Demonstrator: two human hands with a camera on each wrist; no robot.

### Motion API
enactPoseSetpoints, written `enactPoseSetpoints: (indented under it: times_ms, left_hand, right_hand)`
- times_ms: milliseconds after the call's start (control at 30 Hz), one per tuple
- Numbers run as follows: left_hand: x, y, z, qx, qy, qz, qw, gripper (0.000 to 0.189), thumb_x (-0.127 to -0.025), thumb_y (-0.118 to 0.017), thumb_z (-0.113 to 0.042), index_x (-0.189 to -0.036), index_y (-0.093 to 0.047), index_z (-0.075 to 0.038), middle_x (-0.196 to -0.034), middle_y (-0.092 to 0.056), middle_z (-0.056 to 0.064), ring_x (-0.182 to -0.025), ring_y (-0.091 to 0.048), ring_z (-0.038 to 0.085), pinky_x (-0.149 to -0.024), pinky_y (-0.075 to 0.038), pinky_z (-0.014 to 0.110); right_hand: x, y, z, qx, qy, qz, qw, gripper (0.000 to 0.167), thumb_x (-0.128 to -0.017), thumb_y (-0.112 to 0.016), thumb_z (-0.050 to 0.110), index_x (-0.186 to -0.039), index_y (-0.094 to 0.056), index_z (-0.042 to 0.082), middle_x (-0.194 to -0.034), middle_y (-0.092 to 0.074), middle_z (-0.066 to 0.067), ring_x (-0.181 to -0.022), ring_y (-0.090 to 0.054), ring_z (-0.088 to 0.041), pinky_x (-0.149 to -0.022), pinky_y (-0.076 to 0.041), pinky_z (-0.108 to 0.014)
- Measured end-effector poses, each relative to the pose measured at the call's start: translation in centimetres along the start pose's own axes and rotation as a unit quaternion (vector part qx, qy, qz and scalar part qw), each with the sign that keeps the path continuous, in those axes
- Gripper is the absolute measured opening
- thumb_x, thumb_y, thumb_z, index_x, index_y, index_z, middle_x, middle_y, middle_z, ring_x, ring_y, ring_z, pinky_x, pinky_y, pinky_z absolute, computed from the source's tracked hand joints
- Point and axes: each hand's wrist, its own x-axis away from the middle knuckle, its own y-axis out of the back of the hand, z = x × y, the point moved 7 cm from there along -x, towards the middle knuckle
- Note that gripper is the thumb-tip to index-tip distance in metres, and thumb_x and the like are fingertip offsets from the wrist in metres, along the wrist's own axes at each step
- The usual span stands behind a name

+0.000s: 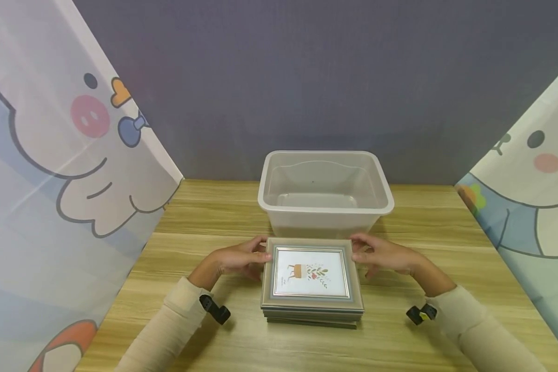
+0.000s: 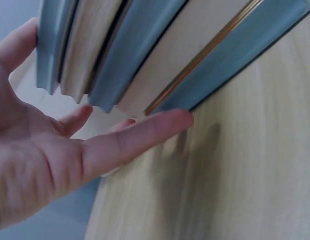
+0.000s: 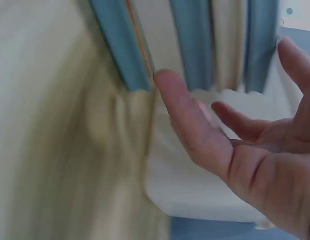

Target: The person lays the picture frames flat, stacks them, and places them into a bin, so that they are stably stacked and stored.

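Observation:
A stack of several picture frames (image 1: 312, 305) lies on the table, the top one showing a small plant drawing (image 1: 307, 273). Grey-blue and pale beige edges alternate down its side (image 2: 139, 50). My left hand (image 1: 242, 257) is at the stack's far left corner, its thumb on the top frame's edge and its other fingers spread along the side. Mirroring it, my right hand (image 1: 385, 254) touches the far right corner with its thumb at the top frame. In the right wrist view, one straight finger (image 3: 182, 110) reaches to the lower frames' edges.
A pale plastic bin (image 1: 325, 225) stands right behind the stack, its rim wider than its base. The wooden table (image 1: 204, 212) meets a grey wall at the back. Cartoon-printed cloths (image 1: 42, 119) hang on both sides.

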Motion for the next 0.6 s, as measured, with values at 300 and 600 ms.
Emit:
enactPoseSetpoints:
  times_ms: [300,600]
  left_hand:
    - [-0.2,-0.7,1.4,0.064,0.029,0.053,0.9961,0.09,-0.097,-0.063,-0.055,-0.158,-0.009,-0.016,-0.154,-0.041,0.029,-0.137,-0.049,0.049,-0.09,-0.054,0.065]
    - [-0.4,-1.0,0.9,0.074,0.002,0.078,0.9942,0.099,-0.092,-0.065,-0.059,-0.159,-0.011,-0.01,-0.147,-0.049,0.027,-0.123,-0.062,0.038,-0.094,-0.054,0.064]
  right_hand:
    - [0.5,-1.8,-2.8,-0.124,-0.074,0.052,0.9881,0.081,-0.109,-0.046,0.04,-0.162,0.002,0.003,-0.154,-0.033,-0.04,-0.13,-0.055,-0.051,-0.086,-0.058,-0.061]
    - [0.1,-2.5,-2.8,-0.201,-0.041,0.068,0.9764,0.081,-0.109,-0.046,0.036,-0.159,0.0,-0.007,-0.146,-0.049,-0.03,-0.128,-0.058,-0.047,-0.098,-0.052,-0.064]
